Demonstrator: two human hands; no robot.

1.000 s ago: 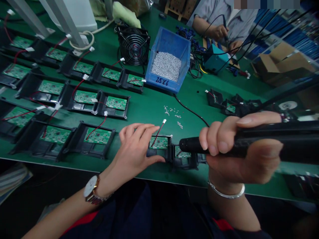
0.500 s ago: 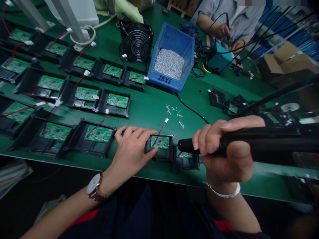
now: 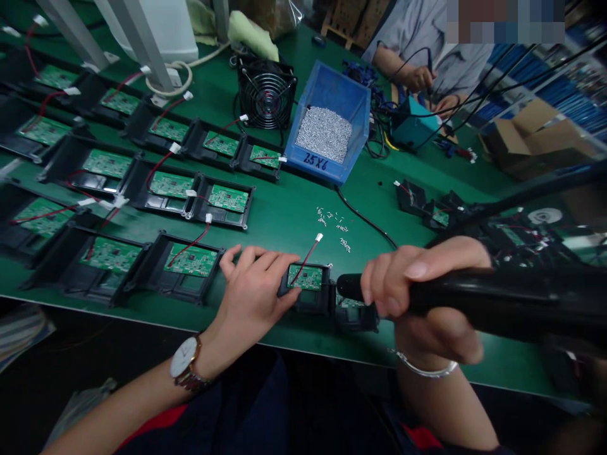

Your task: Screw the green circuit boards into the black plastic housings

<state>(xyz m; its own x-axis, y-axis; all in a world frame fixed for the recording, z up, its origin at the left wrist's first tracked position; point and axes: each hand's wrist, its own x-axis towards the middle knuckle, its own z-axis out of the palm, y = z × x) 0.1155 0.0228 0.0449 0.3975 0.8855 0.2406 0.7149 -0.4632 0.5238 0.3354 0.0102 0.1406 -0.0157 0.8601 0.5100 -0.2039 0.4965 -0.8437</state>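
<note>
My left hand (image 3: 253,291) rests on the green mat with its fingers spread and their tips against the left side of a small black housing (image 3: 306,289) that holds a green circuit board with a red wire. My right hand (image 3: 422,297) is wrapped round a black electric screwdriver (image 3: 478,302), held level, its tip end just right of that housing, above a second housing (image 3: 353,311). A few loose screws (image 3: 334,222) lie on the mat beyond.
Rows of black housings with green boards (image 3: 190,260) fill the left of the table. A blue bin of screws (image 3: 326,129) and a black fan (image 3: 266,91) stand at the back. Another person's hands (image 3: 420,77) work at the far side. More housings (image 3: 429,207) lie right.
My left hand has slid left and lower on the housing, off the top of the board. The screwdriver and my right hand have dropped slightly toward the table.
</note>
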